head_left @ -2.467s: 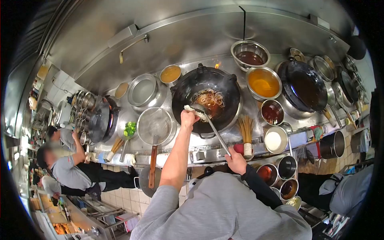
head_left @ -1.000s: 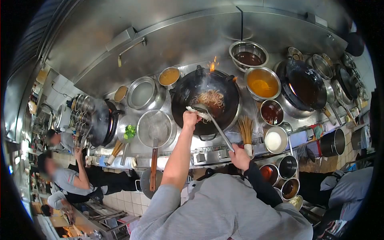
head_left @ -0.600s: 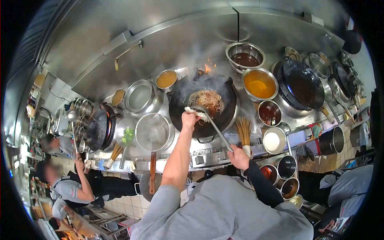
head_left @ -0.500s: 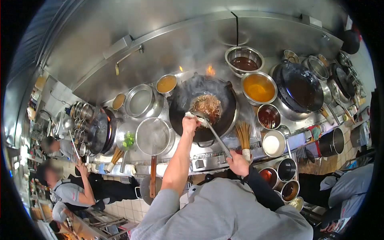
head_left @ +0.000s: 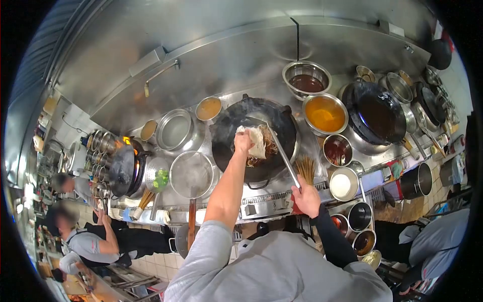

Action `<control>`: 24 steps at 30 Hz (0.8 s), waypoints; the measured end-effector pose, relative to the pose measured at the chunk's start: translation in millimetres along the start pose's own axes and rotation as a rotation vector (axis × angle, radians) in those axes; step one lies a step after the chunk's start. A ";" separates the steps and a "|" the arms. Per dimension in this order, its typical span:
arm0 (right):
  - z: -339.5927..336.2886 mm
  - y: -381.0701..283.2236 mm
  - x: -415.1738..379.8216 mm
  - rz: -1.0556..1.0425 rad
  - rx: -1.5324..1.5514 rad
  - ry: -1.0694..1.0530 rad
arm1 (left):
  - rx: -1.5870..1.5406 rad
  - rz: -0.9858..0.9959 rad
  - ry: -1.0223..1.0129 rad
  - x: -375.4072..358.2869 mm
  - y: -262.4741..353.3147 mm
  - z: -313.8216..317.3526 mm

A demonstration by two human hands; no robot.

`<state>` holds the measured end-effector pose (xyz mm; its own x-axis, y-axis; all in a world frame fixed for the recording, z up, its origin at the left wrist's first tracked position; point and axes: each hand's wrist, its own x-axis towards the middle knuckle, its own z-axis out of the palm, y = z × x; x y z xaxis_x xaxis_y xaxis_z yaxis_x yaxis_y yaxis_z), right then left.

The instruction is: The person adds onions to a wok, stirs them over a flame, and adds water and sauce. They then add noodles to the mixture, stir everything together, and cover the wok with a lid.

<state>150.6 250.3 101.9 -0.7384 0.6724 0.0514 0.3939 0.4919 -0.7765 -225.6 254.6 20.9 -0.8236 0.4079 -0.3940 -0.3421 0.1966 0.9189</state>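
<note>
My left hand (head_left: pixel 244 141) is closed on a white cloth (head_left: pixel 258 144), which hangs over the middle of the black wok (head_left: pixel 226 126). Brown noodle-like food (head_left: pixel 257 162) in the wok shows around the cloth's edges, and the cloth hides the rest. With my right hand (head_left: pixel 306 197) I grip the long metal handle of a ladle (head_left: pixel 285 157). It slants up across the wok's right side, and its head lies toward the far side, partly lost against the dark metal. Steam rises from the wok.
A wire strainer (head_left: pixel 191 174) and a bamboo brush (head_left: pixel 305 170) flank the wok. To the right are a bowl of orange liquid (head_left: pixel 326 114), a dark sauce pot (head_left: pixel 337 149) and another wok (head_left: pixel 378 113). Co-workers (head_left: pixel 93 245) stand at the left and right (head_left: pixel 437 241).
The ladle head has moved to the far side of the wok, and my right hand has shifted right and slightly up. The cloth now hangs spread below my left hand. Flames behind the wok are gone.
</note>
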 end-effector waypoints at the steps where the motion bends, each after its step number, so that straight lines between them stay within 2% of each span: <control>1: -0.6 -0.1 3.7 -0.011 -0.068 -0.021 | 0.007 0.004 -0.070 3.7 -0.8 3.5; 3: 2.9 2.0 10.3 -0.007 -0.234 -0.075 | 0.031 0.003 -0.210 6.7 -11.5 4.0; 5: 16.9 11.7 14.5 -0.032 -0.299 -0.040 | 0.036 -0.030 -0.347 9.1 -27.1 0.0; 8: 20.0 13.0 21.4 -0.043 -0.360 -0.029 | -0.001 0.051 -0.386 31.9 -80.0 -6.9; 9: 20.8 18.5 24.7 -0.051 -0.355 -0.029 | 0.264 0.029 -0.274 -39.7 -29.1 -5.6; 10: 21.2 20.6 29.9 -0.060 -0.349 -0.026 | 0.513 0.286 -0.193 -20.6 -73.9 -14.8; 11: 15.2 12.6 32.6 0.007 -0.344 -0.090 | 0.635 0.571 -0.109 -63.0 -67.6 -22.3; 12: 13.8 8.5 32.4 0.002 -0.342 -0.076 | 0.698 0.662 -0.220 -106.4 -51.5 -32.1; 13: 13.1 5.4 31.2 -0.001 -0.342 -0.061 | 0.766 0.792 -0.229 -129.7 -63.9 -42.9; 15: 17.5 4.8 27.1 -0.029 -0.343 -0.021 | 0.875 0.726 -0.379 -164.8 -82.7 -64.6; 18: 22.6 -22.2 19.7 0.046 -0.275 -0.018 | 0.878 0.769 -0.278 -192.1 -87.2 -71.5; 19: 26.2 -31.0 12.9 0.019 -0.250 0.009 | 0.811 0.842 -0.240 -196.3 -88.1 -70.8; 21: 34.0 -44.5 -0.7 -0.052 -0.208 0.060 | 0.838 0.898 -0.286 -202.3 -95.5 -75.2; 24: 60.4 -35.6 -20.1 -0.019 -0.040 0.040 | 0.803 0.975 -0.297 -198.7 -113.9 -78.8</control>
<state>118.4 185.9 90.5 -0.7234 0.6843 0.0915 0.4022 0.5255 -0.7497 -58.6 80.9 -3.7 -0.4116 0.8453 0.3406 0.7883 0.1427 0.5985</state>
